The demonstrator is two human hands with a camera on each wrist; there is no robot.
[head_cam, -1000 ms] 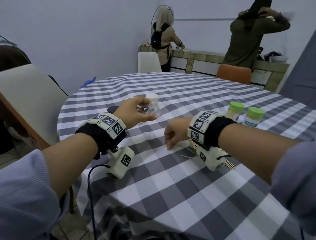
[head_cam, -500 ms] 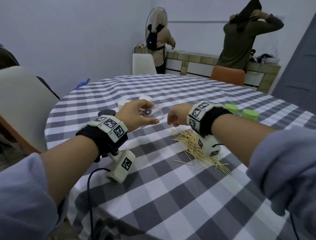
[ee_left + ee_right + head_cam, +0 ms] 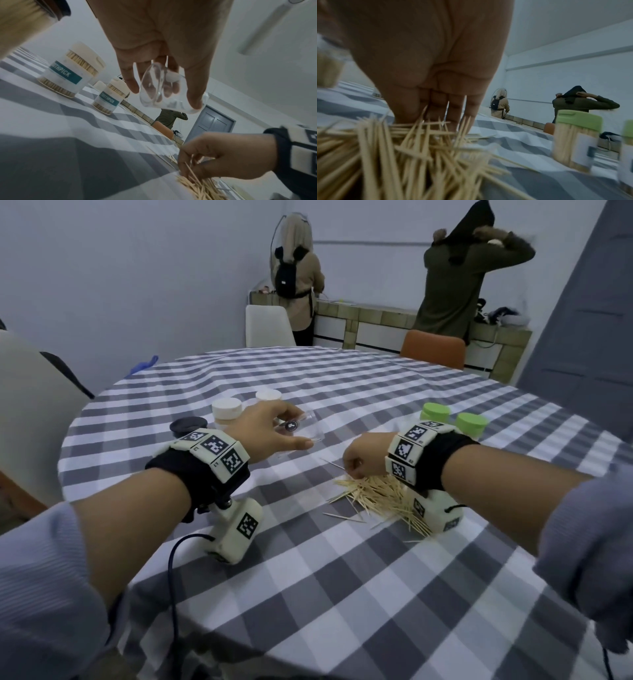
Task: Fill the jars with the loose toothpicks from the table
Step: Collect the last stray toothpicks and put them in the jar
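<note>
My left hand [image 3: 274,433] holds a clear, empty-looking jar [image 3: 308,433] tilted above the checked tablecloth, its mouth turned to the right. From the left wrist the jar [image 3: 164,94] shows between thumb and fingers. Loose toothpicks [image 3: 380,498] lie in a pile on the table under my right wrist. My right hand [image 3: 363,460] is at the pile's far edge, its fingers curled down into the toothpicks [image 3: 402,155] and pinching a few. In the left wrist view a toothpick sticks up between the right hand's fingers [image 3: 188,162].
Two white-lidded toothpick jars [image 3: 226,412] [image 3: 269,397] and a black lid [image 3: 186,424] stand behind my left hand. Two green-lidded full jars [image 3: 435,412] [image 3: 472,422] stand behind my right wrist. Two people stand at a counter beyond the table [image 3: 342,594].
My right hand rose to the jar's mouth half a second ago and has dropped back onto the toothpick pile. The left hand keeps holding the tilted jar.
</note>
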